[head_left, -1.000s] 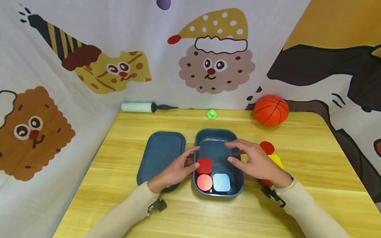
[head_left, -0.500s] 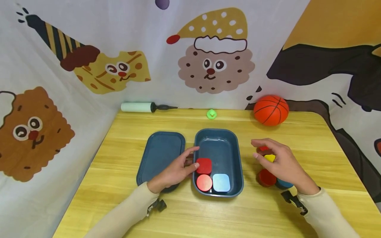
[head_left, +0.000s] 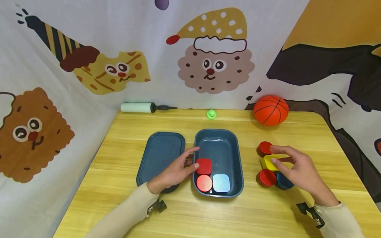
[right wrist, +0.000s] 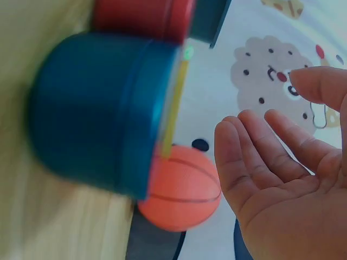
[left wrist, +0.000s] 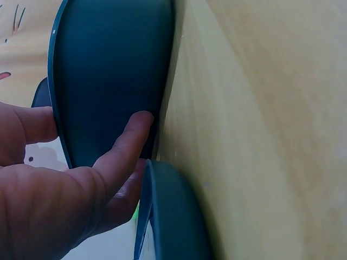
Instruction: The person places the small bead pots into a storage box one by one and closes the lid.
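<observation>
Having swung away from the dark blue box, the right hand is hovering at that box's three o'clock, above a yellow tub, fingers apart. The left hand is touching its nine-o'clock wall, fingers spread, while a red tub is sitting at the yellow tub's seven.

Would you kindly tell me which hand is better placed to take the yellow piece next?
Probably the right hand: it hovers open by the yellow piece, while the left hand holds the container.
</observation>
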`<state>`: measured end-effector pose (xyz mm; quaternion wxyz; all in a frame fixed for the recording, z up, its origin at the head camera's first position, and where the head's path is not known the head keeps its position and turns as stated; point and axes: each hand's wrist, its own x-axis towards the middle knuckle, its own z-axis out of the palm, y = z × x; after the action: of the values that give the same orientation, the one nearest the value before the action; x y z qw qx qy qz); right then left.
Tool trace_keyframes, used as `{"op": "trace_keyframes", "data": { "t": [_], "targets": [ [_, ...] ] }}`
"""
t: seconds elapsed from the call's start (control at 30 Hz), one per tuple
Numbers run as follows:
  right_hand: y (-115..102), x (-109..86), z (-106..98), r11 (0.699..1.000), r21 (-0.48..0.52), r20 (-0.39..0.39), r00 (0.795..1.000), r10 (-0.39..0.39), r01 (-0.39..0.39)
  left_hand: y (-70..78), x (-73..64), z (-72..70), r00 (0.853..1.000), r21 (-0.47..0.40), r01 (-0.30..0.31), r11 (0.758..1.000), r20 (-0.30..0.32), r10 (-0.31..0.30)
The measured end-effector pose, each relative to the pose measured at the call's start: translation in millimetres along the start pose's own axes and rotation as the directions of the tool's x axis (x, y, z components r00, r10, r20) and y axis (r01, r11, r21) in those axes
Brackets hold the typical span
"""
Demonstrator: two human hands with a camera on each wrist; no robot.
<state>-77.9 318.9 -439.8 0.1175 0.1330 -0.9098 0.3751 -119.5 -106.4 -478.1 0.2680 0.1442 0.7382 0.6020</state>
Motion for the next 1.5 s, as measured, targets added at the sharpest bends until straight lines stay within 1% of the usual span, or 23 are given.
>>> {"op": "trace_keyframes", "data": {
  "t": [0.1, 0.2, 0.4, 0.47, 0.53, 0.7, 0.8, 1.1, 1.3, 1.5],
  "targets": [
    [8, -8.0, -4, 0.999, -0.025, -0.014, 1.0, 0.023, -0.023, -0.5, 0.1, 0.0, 1.0, -0.008, -0.005, 1.0, 0.005, 0.005],
    [14, -15.6, -8, 0.997, -0.037, -0.024, 0.998, 0.061, -0.062, -0.8, 0.0, 0.3, 1.0, -0.007, -0.01, 1.0, 0.009, 0.01],
    [23, -29.8, -17, 0.987, -0.046, 0.004, 0.988, 0.157, -0.157, -0.9, -0.8, 0.0, 1.0, 0.002, -0.012, 1.0, 0.005, 0.012],
    [26, -34.9, -18, 0.98, -0.055, 0.02, 0.981, 0.195, -0.193, -1.0, -0.8, -0.4, 1.0, 0.002, -0.013, 1.0, 0.006, 0.013],
    [29, -40.1, -18, 0.972, -0.059, 0.053, 0.971, 0.232, -0.229, -1.1, -0.8, -0.7, 1.0, 0.007, -0.015, 1.0, 0.005, 0.015],
    [38, -49.3, -15, 0.951, -0.07, 0.144, 0.94, 0.309, -0.302, -1.1, -0.3, -1.0, 1.0, 0.013, -0.016, 1.0, -0.001, 0.016],
    [40, -53.1, -13, 0.947, -0.087, 0.173, 0.931, 0.322, -0.311, -0.4, -0.2, -0.7, 1.0, 0.009, -0.014, 1.0, 0.002, 0.014],
    [39, -59.1, -11, 0.946, -0.136, 0.236, 0.918, 0.32, -0.295, 0.4, -0.9, 0.0, 1.0, -0.001, -0.01, 1.0, -0.003, 0.01],
    [39, -58.9, -11, 0.954, -0.122, 0.233, 0.927, 0.295, -0.273, -0.1, -0.7, -0.2, 1.0, -0.01, -0.013, 1.0, 0.001, 0.013],
    [38, -60.6, -15, 0.959, -0.116, 0.205, 0.938, 0.278, -0.259, -2.0, -0.5, 0.0, 1.0, -0.013, 0.0, 1.0, 0.002, 0.0]
  ]
}}
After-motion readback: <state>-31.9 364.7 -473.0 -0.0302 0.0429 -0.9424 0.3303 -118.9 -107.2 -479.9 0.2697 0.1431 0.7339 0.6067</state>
